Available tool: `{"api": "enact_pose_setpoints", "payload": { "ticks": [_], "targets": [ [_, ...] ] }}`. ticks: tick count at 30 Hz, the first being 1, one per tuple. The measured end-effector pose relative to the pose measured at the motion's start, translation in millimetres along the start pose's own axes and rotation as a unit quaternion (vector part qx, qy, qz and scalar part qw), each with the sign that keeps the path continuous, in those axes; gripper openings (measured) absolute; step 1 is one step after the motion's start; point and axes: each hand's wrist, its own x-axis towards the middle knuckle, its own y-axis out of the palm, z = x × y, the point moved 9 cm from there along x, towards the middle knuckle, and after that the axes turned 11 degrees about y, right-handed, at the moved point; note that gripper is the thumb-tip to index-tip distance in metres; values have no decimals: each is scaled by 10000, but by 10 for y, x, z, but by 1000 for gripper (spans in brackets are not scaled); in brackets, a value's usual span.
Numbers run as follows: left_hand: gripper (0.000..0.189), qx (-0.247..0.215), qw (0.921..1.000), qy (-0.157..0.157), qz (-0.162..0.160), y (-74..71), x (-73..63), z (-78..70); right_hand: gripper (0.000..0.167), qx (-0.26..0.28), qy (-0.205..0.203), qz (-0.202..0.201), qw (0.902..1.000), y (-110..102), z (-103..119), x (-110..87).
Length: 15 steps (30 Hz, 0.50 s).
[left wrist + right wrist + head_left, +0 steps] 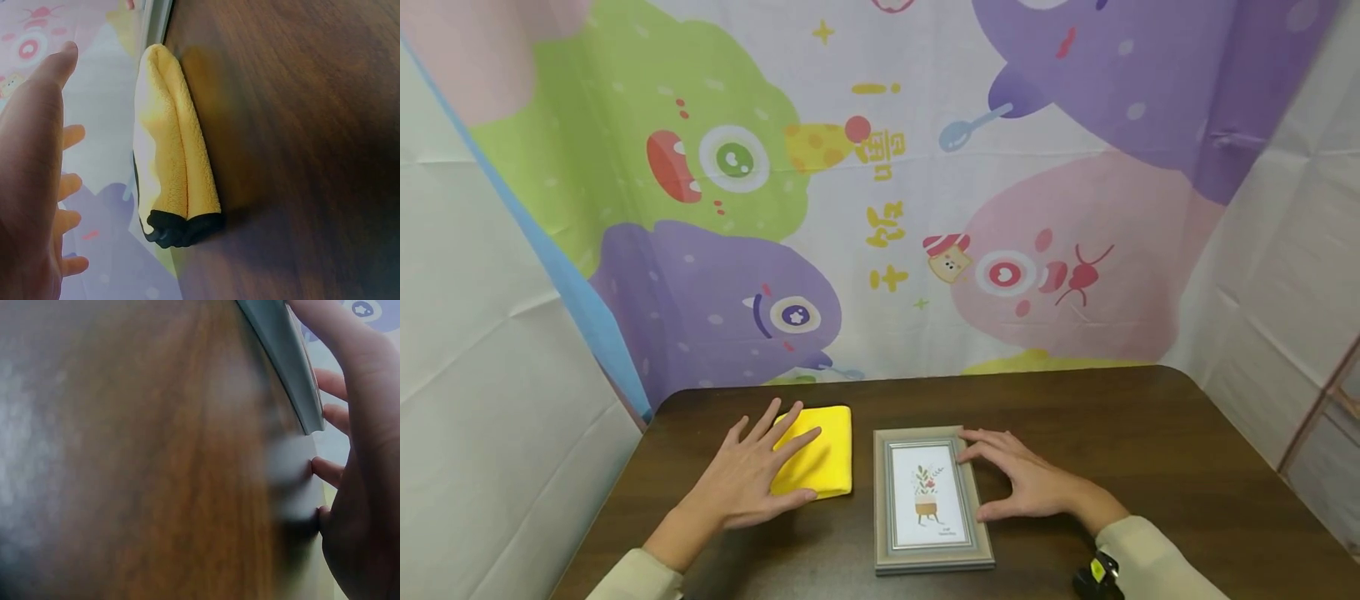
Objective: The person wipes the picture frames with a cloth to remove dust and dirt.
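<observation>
A folded yellow cloth [831,454] lies on the table, its dark-edged layers visible from the side in the left wrist view. My left hand [752,475] is spread above the cloth's left part, and the left wrist view shows a gap between the hand [31,181] and the cloth [169,137]. To the right of the cloth, a picture frame [885,500] lies flat, showing a potted plant print. The fingertips and thumb of my right hand [1033,479] are at the frame's right edge. From the right wrist, the frame's side [284,356] appears beside the fingers.
The dark brown wooden table [1075,408] has rounded far corners. Behind it hangs a backdrop cloth [910,333] printed with cartoon monsters. White sheets [497,400] hang at both sides. A black band with a yellow-green patch [1097,571] is at my right wrist.
</observation>
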Motion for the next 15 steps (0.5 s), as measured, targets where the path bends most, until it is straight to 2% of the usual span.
{"api": "enact_pose_setpoints", "payload": {
  "ticks": [15],
  "targets": [
    [81,-130,9999,23,30,43,48,-38,72,214,162,246,9993,30,-24,29]
  ]
}}
